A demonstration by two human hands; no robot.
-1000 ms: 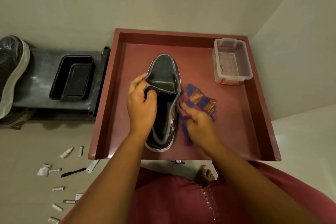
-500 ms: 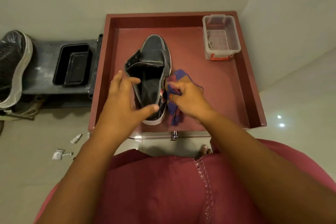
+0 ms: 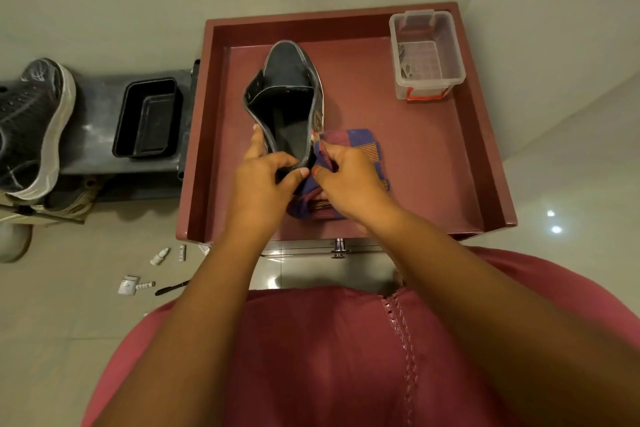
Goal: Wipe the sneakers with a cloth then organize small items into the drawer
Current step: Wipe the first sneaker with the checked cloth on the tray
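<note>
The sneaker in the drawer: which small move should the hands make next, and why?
Probably the right hand should rub the cloth along the sneaker's right side. The left hand already grips the heel rim, so the shoe is steadied in the red drawer, and the right hand holds the cloth bunched right beside that heel.

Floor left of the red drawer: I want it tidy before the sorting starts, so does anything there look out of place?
Yes. Small items lie scattered on the tiled floor rather than in the red drawer: a small white bottle, a white sachet and a black pen.
</note>
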